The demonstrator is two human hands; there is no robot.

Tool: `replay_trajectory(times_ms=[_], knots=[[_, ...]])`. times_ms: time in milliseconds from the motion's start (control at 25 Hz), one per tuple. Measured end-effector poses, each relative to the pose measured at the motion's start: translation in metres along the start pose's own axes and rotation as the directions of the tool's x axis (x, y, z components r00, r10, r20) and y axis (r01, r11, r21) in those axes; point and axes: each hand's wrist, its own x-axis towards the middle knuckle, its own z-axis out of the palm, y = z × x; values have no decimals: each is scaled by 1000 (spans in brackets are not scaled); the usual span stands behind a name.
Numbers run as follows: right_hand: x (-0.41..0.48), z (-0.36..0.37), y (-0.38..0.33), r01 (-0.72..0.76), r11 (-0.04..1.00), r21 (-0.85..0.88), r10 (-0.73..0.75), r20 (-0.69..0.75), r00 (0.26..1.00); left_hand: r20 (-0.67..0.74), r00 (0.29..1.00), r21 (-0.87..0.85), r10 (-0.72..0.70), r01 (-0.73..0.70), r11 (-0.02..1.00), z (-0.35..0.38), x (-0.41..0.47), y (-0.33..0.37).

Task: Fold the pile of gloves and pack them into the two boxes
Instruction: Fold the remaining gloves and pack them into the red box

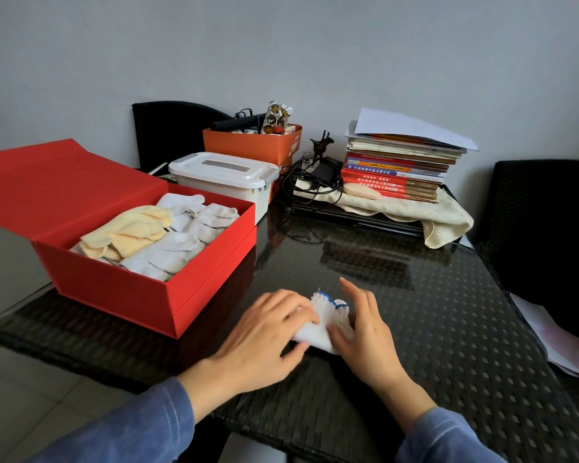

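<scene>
A white knitted glove with a blue cuff edge lies folded on the dark woven table, near the front middle. My left hand lies over its left side, fingers curled onto the fabric and thumb under its front edge. My right hand holds its right side, thumb pressed on top and fingers fairly straight beside it. An open red box stands to the left with its lid tipped back. Inside it lie several folded white gloves and pale yellow gloves.
Behind the red box stand a white lidded plastic bin and an orange box of odds and ends. A stack of books, cables and a cream cloth fill the back right. A black chair stands at the right.
</scene>
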Motion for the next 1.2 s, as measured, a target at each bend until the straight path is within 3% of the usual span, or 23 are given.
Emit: replay_trajectory(times_ms=[80, 160, 280, 360, 400, 480, 520, 600, 720, 920, 1000, 1080, 1120, 1200], knots=[[-1, -1, 3, 177, 965, -193, -181, -2, 984, 151, 986, 31, 68, -74, 997, 5, -2, -6], [0, -3, 4, 389, 861, -328, -368, 127, 921, 150, 989, -1, 1, -1, 1000, 9, -4, -11], [-6, -6, -1, 481, 842, -244, -402, 311, 861, 71, 988, -44, -139, 143, 989, 4, -1, -11], [-5, -3, -7, 379, 921, -93, -339, 292, 894, -9, 951, -122, -310, 307, 944, -5, 1, -13], [-3, -5, -16, 208, 975, 85, -223, 276, 935, -35, 931, -136, -362, 355, 925, -10, 2, -14], [14, -10, -40, -138, 891, 433, -6, 314, 949, -137, 937, -33, -320, 319, 947, -26, 2, -16], [26, -14, -53, -211, 843, 495, 45, 326, 944, -205, 939, 62, -275, 293, 954, -38, 4, -18], [55, -17, -81, -252, 803, 539, 60, 348, 936, -319, 914, 143, -251, 308, 940, -64, 9, -27], [101, -5, -126, -202, 791, 578, -17, 350, 936, -451, 823, 119, -346, 439, 891, -100, 8, -51], [160, 52, -187, -139, 893, 428, -41, 386, 922, -503, 700, 260, -507, 682, 684, -137, -18, -105], [175, 78, -204, -112, 959, 262, -16, 443, 896, -460, 678, 347, -574, 732, 587, -139, -30, -121], [178, 91, -216, 83, 993, -84, -40, 417, 908, -379, 659, 361, -650, 752, 552, -137, -34, -128], [175, 94, -220, 198, 952, -235, -96, 383, 919, -350, 642, 341, -682, 765, 546, -137, -36, -132], [167, 96, -226, 384, 860, -336, -274, 330, 903, -346, 611, 281, -712, 791, 543, -138, -37, -136]])
